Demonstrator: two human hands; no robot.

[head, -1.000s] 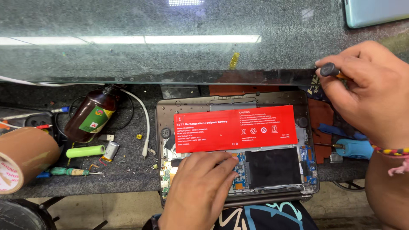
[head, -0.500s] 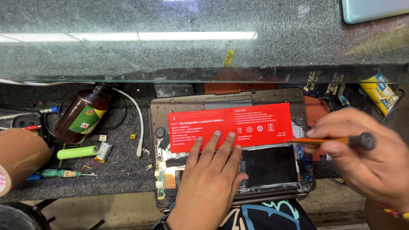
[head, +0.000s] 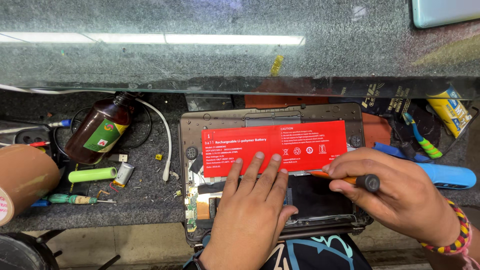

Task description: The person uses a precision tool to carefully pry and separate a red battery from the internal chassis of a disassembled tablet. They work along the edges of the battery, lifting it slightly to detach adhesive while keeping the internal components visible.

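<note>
One opened tablet [head: 272, 170], back cover off, lies flat on the grey mat [head: 140, 200] at the near edge of the bench. One red battery [head: 274, 145], flat and rectangular, sits across the upper half of the tablet's inside; below it a dark board area is exposed. Left hand [head: 252, 210]: palm down on the lower middle of the tablet, four fingers spread open and flat, fingertips [head: 258, 156] touching the lower edge of the battery; it grips nothing. Right hand [head: 400, 192]: fingers closed around one orange-shafted screwdriver [head: 350, 179] with a black cap, held nearly level, tip pointing left and meeting the lower right edge of the battery. One beaded bracelet [head: 452, 240] on the right wrist. Left of the tablet, on the mat: one brown bottle [head: 100, 132] lying tilted, one white cable [head: 162, 135], one green cylindrical cell [head: 92, 174], one small silver cell [head: 123, 173], one green-handled screwdriver [head: 72, 199]. At the far left edge, one brown tape roll [head: 22, 180]. Right of the tablet: one blue tool handle [head: 447, 176], one yellow tube [head: 450, 111]. A glass shelf [head: 200, 50] spans above.
</note>
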